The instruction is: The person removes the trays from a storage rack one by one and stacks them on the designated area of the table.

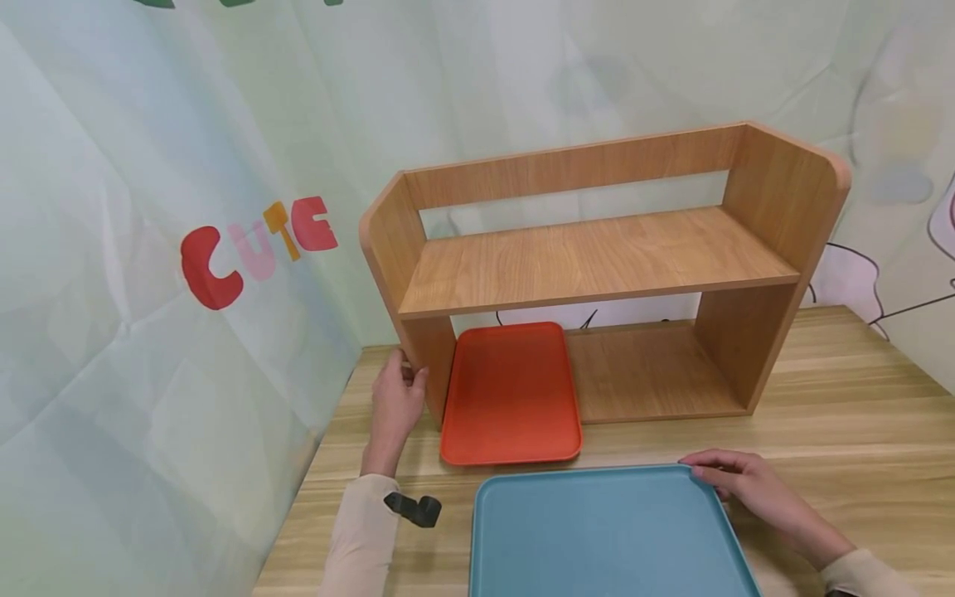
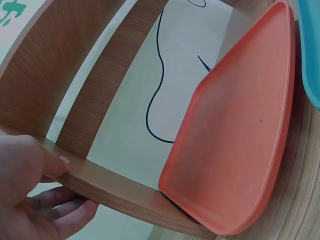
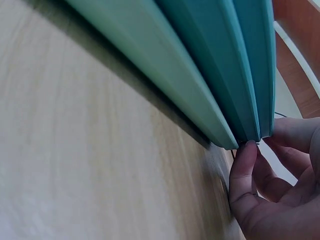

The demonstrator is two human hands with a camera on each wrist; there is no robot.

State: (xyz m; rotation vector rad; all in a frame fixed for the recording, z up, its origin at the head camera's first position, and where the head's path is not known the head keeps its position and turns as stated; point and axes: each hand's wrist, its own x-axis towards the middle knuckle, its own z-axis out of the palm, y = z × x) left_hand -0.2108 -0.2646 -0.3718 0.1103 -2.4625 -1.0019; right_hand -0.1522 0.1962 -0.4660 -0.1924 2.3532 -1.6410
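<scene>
A wooden two-tier desk shelf stands on the table, its left side panel held by my left hand. In the left wrist view the thumb lies on one face of that board, the fingers on the other. An orange-red tray lies in the lower tier's left part, its front end past the shelf's front edge. Nearer me lies a blue tray, top of a stack. My right hand pinches its far right corner. Under it the right wrist view shows another teal tray and a pale green tray.
The wooden table carries the shelf and the trays. Behind and to the left hangs a pale printed curtain with the letters CUTE. The shelf's right side panel rises at the back right.
</scene>
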